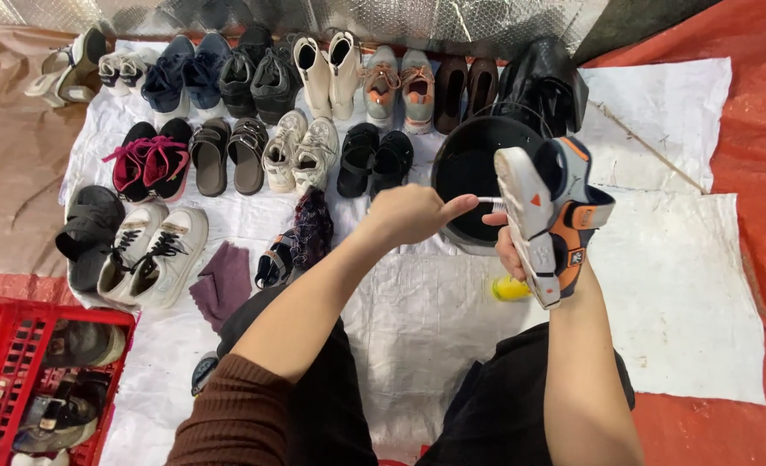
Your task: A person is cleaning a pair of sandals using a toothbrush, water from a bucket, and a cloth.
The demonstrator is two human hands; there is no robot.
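- Three rows of shoes (254, 112) lie on the white sheet (676, 285) before me.
- My right hand (511, 250) grips a grey-orange sandal (549, 216), fingers wrapped, over a black basin (469, 164).
- My left hand (413, 211), fingers curled, holds a small brush (489, 201) against its sole.

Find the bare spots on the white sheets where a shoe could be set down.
Free: the white sheet right of the sandal and basin, and the patch before the knees, beside the yellow bottle. Crowded: the shoe rows upper left.
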